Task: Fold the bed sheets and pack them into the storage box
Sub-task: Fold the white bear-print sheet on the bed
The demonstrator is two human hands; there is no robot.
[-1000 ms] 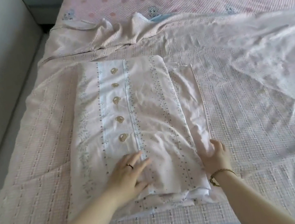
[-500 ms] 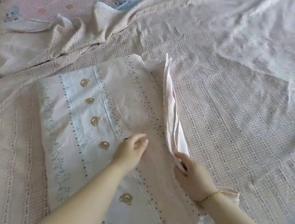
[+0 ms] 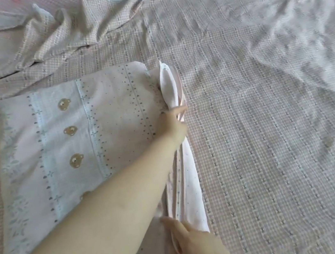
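Left hand [image 3: 174, 126], arm outstretched, grips the folded sheet [image 3: 67, 141] by its raised edge; right hand [image 3: 192, 246] pinches nearer.

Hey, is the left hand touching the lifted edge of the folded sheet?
Touching. The head view shows the left hand gripping the lifted edge of the folded sheet, with the fabric bunched at its fingers.

Folded sheet [image 3: 74, 144] on checked bedspread [image 3: 260, 135] — left.
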